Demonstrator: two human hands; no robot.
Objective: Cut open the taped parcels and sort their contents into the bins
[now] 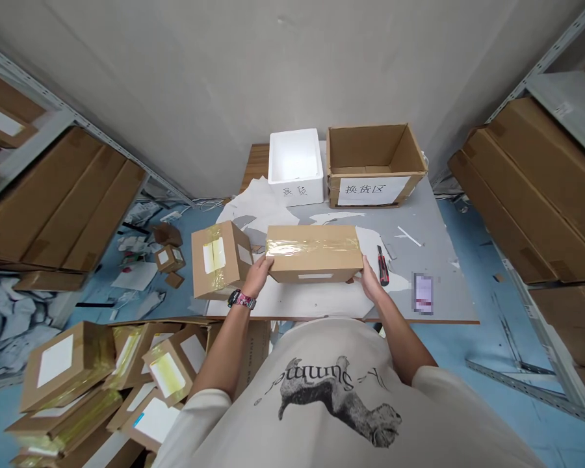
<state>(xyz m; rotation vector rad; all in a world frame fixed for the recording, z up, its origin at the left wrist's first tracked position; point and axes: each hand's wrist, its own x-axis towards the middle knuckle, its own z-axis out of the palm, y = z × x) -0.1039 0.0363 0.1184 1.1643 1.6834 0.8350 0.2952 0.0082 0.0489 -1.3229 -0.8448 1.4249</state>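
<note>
Gripping one long cardboard box (314, 250) between them, the two hands hold it by its lower corners, the left hand (257, 277) at one end and the right hand (370, 281) at the other. The long box is over the near middle of one grey table (451, 286), its length running left to right, with shiny tape along its top and one white label on the side facing the person; whether it touches the table cannot be told. One second taped box (217, 260) sits near the left hand, with two white labels showing. Behind the long box stand two open containers side by side: one white foam box (296, 192) and one open brown carton (377, 153), each with handwriting on its front, the carton's on one white sheet. To the right lie one red and black tool (383, 266), near the right hand, and one phone (424, 294), its screen blurred. Torn white paper (316, 300) spreads under and around the long box. The left wrist carries two bands, one dark and one patterned. On the blue floor (190, 224) at the left are three small cardboard boxes (169, 259), near scattered scraps. Closer to the person, at the lower left, several taped boxes (68, 361) are heaped, too overlapped to count surely. Two shelving units flank the table, one on each side, both loaded with brown cartons (63, 201).
</note>
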